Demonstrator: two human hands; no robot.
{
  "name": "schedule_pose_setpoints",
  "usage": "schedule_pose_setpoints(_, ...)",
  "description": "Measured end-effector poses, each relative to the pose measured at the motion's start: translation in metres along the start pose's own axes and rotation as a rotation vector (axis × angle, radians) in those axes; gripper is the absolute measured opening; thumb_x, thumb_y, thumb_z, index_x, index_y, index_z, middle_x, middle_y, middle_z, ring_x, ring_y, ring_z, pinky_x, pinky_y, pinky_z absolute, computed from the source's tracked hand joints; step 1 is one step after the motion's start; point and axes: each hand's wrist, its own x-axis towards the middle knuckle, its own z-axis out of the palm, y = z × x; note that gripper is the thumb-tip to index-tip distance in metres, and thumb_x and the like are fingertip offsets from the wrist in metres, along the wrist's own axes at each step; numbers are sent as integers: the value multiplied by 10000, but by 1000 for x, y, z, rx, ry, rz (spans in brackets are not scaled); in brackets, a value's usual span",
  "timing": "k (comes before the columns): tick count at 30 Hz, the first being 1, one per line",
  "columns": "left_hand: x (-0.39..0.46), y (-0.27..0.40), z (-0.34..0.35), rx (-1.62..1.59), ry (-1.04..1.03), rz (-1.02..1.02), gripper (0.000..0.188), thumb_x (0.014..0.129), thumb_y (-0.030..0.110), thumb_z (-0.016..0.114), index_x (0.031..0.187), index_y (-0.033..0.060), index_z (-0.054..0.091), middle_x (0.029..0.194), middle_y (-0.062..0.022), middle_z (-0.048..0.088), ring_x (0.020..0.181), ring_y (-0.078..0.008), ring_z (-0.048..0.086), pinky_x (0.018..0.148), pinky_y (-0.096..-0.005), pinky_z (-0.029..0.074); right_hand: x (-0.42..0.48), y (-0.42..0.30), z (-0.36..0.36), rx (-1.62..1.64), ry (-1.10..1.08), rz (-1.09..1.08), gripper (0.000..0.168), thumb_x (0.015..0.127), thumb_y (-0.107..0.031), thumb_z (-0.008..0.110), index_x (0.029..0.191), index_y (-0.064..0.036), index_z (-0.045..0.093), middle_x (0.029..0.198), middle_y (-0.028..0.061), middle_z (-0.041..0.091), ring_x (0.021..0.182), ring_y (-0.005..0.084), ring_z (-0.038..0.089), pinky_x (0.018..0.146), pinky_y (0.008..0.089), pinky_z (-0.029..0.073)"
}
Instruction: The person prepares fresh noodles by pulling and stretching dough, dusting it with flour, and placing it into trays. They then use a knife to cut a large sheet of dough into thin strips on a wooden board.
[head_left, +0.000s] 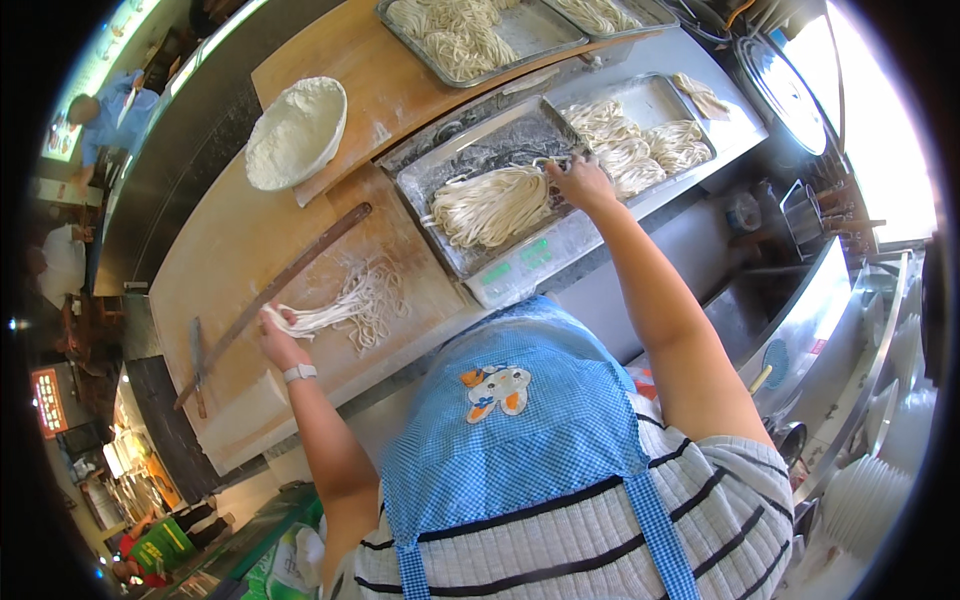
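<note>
My left hand (279, 330) grips one end of a bundle of floured noodles (330, 315), whose loose strands spread over the wooden board (420, 262). Over the near metal tray (480, 154), my right hand (581, 180) is at the end of a thick bundle of fresh noodles (495, 206). Its fingertips touch the folded end by the tray's right rim; whether they are closed on it I cannot tell. The tray rests on a digital scale (510, 274). To the right, a second metal tray (652, 94) holds several noodle bundles (630, 142).
A long wooden rolling pin (300, 262) and a knife (196, 352) lie on the board's left part. Beyond stands a bowl of flour (296, 135). More noodle trays (540, 30) are at the top. A cloth (701, 96) lies at the right. People (120, 112) stand far left.
</note>
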Motion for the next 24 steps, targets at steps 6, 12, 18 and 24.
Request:
schedule_pose_setpoints(6,-1,-48,35,1174,-164,402,495,871,290,630,1212,-47,505,1165,-253,576,1088,-364,563,909,-395,450,17,-35,30,-134,-352,-224,615,760,-452,675,1189,-25,564,1122,210,596,1001,379,606,878,416,494)
schedule_pose_setpoints(12,-74,-5,194,454,-753,439,723,793,192,742,1376,23,348,1284,-222,496,1158,-319,527,984,-385,430,3,-72,12,61,-172,-441,344,714,-248,673,917,14,581,859,235,648,858,392,631,762,462,508)
schedule_pose_setpoints(18,-113,45,292,238,-801,786,843,729,136,785,1400,40,283,1300,-202,485,1159,-294,524,958,-353,442,-36,-132,-85,438,-186,-710,319,714,-226,673,924,-17,558,824,200,630,806,392,611,715,436,487)
schedule_pose_setpoints(24,-121,88,336,87,-705,808,322,775,95,719,1060,-8,611,1048,-130,653,982,-257,635,837,-351,487,-32,-143,-171,561,-81,-829,258,715,-161,674,902,-18,567,798,174,630,752,348,611,681,386,488)
